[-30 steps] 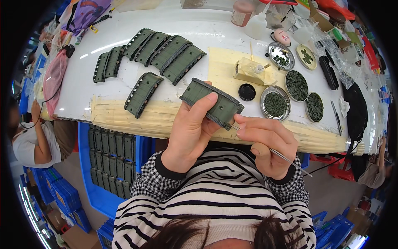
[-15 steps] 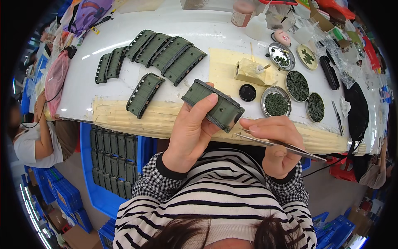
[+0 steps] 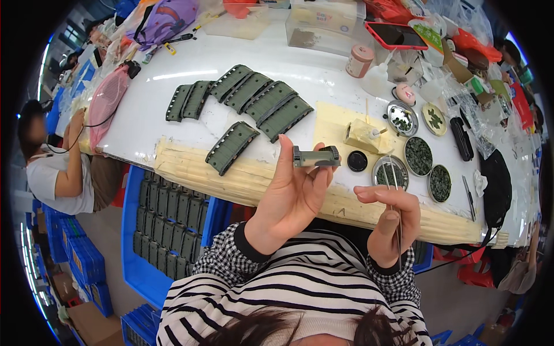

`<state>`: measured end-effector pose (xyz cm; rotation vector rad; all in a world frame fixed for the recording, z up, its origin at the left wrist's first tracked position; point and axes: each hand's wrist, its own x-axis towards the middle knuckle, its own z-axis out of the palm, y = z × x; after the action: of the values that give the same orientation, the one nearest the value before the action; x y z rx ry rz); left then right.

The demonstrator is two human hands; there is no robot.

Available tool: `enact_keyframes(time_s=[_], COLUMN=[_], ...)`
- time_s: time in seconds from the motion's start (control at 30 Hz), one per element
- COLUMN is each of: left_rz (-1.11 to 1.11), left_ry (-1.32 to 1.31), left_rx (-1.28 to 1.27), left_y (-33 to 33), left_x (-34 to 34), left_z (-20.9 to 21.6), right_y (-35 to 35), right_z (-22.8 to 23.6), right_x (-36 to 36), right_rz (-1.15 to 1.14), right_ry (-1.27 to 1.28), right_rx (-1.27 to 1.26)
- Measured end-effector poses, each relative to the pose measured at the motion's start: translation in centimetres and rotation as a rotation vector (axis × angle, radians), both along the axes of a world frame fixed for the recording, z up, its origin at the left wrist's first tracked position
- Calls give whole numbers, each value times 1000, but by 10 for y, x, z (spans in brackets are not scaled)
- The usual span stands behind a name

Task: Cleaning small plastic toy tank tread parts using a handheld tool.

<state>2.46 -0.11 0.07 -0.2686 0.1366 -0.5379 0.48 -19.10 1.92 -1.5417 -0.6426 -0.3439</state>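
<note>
My left hand [image 3: 288, 199] grips a dark green moulded plastic piece [image 3: 316, 159] between thumb and fingers, turned so that its narrow end shows. In my right hand [image 3: 397, 219] is a pair of metal tweezers [image 3: 399, 242], the tips pointing away from me over a round metal dish [image 3: 376, 182] of small green parts. Two tins of dark green bits [image 3: 418, 155] [image 3: 440, 183] stand right of that dish. To its left lies a round black cap [image 3: 357, 161]. More green plastic pieces [image 3: 232, 147] lie on the table at left, most side by side in a row.
A tape-covered block [image 3: 360, 135] with a white nozzle stands beyond the cap. Farther back are a metal dish [image 3: 402, 117], a pale lid [image 3: 433, 119] and a red-edged phone [image 3: 397, 36]. Below the table edge, a blue crate [image 3: 137, 259] holds many green pieces. Another person [image 3: 63, 167] sits at left.
My left hand has tipped the green piece from showing its broad face to end-on. My right hand has swung the tweezers from sideways to pointing forward over the dish. The view has shifted.
</note>
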Motion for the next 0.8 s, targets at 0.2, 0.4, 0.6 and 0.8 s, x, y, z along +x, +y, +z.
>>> enact_keyframes(time_s=[0.2, 0.4, 0.6, 0.8], left_rz=[8, 31, 39, 28], left_ry=[51, 87, 90, 1], left_rx=[172, 171, 174, 248], left_y=[-11, -14, -14, -16], left_x=[4, 4, 3, 0], left_z=[8, 8, 8, 3], right_y=[4, 6, 12, 16], right_z=[2, 4, 2, 4], right_x=[-1, -2, -1, 8], right_rz=[-13, -31, -71, -204], right_ry=[-67, -67, -86, -143], right_rx=[-51, -90, -85, -204])
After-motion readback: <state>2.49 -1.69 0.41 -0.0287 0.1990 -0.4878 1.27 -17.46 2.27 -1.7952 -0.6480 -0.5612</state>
